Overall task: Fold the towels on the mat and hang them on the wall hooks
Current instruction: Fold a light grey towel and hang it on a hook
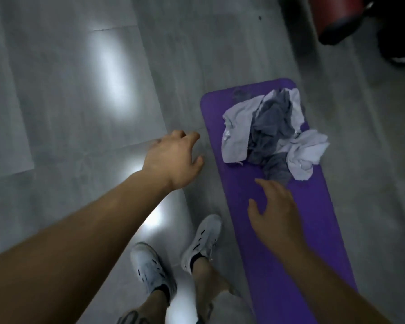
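Head view looks down on the purple mat (313,206), its long axis running away from me and leaning slightly left. The towels (271,132), pale and grey, lie crumpled in a heap on its far end, with one pale corner over the right edge. My left hand (173,157) hovers above the floor (80,101) just left of the mat, fingers loosely spread, empty. My right hand (276,213) hovers over bare mat just short of the heap, fingers relaxed, holding nothing. Grey floor stretches wide to the left.
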